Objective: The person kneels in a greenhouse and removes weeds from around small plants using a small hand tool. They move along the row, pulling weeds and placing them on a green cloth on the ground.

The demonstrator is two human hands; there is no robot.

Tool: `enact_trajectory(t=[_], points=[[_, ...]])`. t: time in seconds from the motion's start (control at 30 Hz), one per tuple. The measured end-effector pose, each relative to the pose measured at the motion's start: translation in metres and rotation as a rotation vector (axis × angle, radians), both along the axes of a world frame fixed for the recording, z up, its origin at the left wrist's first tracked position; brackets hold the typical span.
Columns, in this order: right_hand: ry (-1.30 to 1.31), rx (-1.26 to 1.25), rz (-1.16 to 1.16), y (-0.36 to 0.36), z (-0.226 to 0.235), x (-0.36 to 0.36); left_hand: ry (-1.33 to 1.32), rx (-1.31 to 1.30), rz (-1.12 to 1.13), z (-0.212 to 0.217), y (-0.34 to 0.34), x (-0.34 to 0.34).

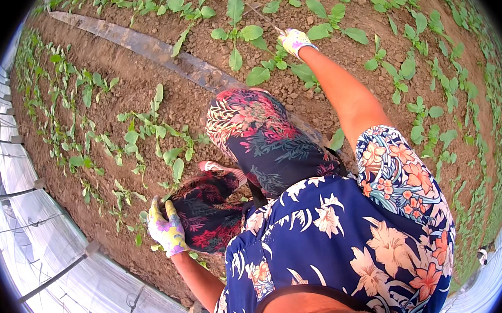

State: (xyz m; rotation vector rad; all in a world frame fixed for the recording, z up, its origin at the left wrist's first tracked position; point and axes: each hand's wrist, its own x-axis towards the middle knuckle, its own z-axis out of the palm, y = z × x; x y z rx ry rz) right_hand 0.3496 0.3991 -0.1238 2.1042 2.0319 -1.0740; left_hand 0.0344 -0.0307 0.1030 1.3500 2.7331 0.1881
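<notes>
My right hand (296,41), in a white glove with a yellow and purple pattern, reaches out to the far side. It is closed round a thin, rod-like hand tool (263,18), which points away to the upper left over the soil; its working end is too small to make out. Young leafy green seedlings (236,34) grow just beside it. My left hand (167,227), in a matching glove, is by my left knee, with its fingers apart and nothing seen in them. More seedlings (172,156) grow in the row beyond that knee.
A dark, flat strip of plastic (132,42) crosses the brown soil (124,95) between the rows and runs under my legs. Dense rows of seedlings (426,86) fill the right side. Translucent plastic sheeting (41,241) with dark ribs forms the wall at the left.
</notes>
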Motion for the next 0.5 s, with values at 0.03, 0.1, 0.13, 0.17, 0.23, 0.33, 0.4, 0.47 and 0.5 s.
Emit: enact_trajectory(t=[0.03,0.1,0.13,0.17,0.23,0.33,0.4,0.47,0.5], points=[[-0.003,-0.029,0.01,0.008,0.0,-0.011,0.017,-0.004,-0.012,0.002,0.002,0.001],[-0.047,-0.094,0.009,0.015,0.002,-0.017,0.045,0.001,-0.001,0.0,0.003,-0.001],[-0.062,-0.091,0.034,0.017,0.003,-0.008,0.049,0.01,-0.002,-0.002,0.006,0.0],[-0.052,-0.092,0.02,0.018,-0.012,0.008,-0.004,0.004,0.019,0.001,0.009,0.004],[-0.033,-0.165,0.048,0.001,-0.003,0.019,0.014,-0.007,0.051,0.01,0.005,0.006],[-0.069,-0.112,0.056,-0.027,0.0,0.063,0.024,0.004,0.045,0.011,-0.001,0.006],[-0.07,-0.162,0.035,-0.048,0.005,0.09,0.012,0.018,0.055,0.011,-0.005,0.009],[-0.107,-0.143,0.001,-0.08,0.016,0.111,-0.011,0.024,0.084,0.016,-0.008,0.014],[-0.115,-0.132,-0.018,-0.092,0.014,0.132,-0.031,0.035,0.079,0.014,-0.009,0.015]])
